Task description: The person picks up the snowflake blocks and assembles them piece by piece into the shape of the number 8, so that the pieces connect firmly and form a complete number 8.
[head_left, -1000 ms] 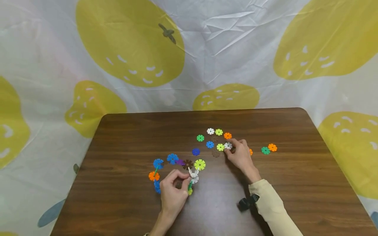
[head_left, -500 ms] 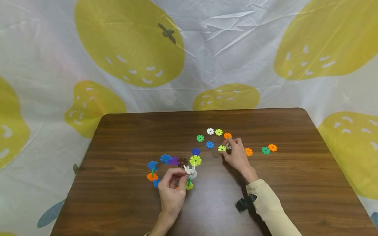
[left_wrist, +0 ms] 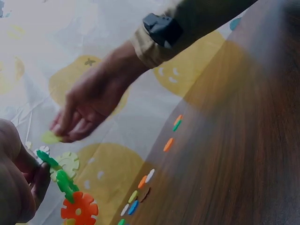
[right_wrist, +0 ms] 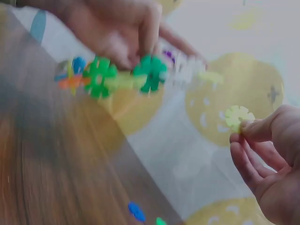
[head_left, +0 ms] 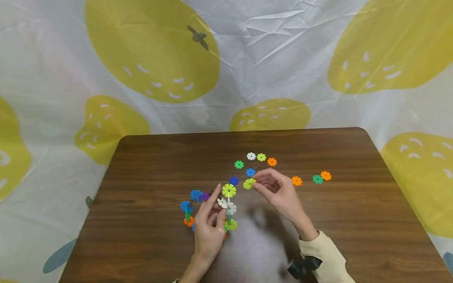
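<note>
My left hand grips a chain of interlocked, notched plastic snowflake discs. Blue, purple, orange, green, white and yellow-green pieces make up the chain, and part of it is hidden behind the fingers. At its upper end sits a yellow-green disc, above a white disc. Just to the right, my right hand pinches a loose yellow-green snowflake disc between thumb and fingers, apart from the chain. In the left wrist view, an orange disc hangs below two green discs of the chain.
Loose discs lie on the brown wooden table: white, green, blue and others beyond the hands. Farther right are an orange disc and a green disc touching another orange one. A lemon-print cloth hangs behind.
My right hand has picked up the yellow-green disc from the table and brought it left, toward the chain. My left hand has turned the chain, its index finger now reaching farther up.
</note>
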Motion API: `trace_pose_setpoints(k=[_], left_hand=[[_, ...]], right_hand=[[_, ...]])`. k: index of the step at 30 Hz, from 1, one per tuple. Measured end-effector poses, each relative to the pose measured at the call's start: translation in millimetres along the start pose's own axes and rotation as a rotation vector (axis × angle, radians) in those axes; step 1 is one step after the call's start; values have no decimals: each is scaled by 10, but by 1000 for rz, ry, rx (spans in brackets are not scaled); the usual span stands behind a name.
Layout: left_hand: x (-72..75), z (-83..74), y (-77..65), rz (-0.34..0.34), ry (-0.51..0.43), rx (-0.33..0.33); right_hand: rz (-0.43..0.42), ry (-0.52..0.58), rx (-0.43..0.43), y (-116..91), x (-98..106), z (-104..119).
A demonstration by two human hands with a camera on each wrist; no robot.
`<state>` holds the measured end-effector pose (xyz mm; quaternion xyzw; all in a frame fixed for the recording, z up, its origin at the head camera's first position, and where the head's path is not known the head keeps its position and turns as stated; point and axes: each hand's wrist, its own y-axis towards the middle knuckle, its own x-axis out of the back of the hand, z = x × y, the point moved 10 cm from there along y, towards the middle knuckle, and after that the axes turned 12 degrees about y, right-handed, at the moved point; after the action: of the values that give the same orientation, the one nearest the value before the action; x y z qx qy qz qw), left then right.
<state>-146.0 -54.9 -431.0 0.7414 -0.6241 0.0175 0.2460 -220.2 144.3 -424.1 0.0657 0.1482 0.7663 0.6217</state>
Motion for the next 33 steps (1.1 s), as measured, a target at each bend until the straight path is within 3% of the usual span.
trace_pose_setpoints(k=[8, 21, 33], left_hand=[[-17, 43, -9, 25, 58, 33], [-23, 48, -12, 33, 29, 32], [-73, 127, -4, 88, -42, 132]], right_hand=[[11, 44, 58, -25, -149, 148], [54, 87, 135, -4, -285, 164], [98, 95, 210, 1, -328, 196]])
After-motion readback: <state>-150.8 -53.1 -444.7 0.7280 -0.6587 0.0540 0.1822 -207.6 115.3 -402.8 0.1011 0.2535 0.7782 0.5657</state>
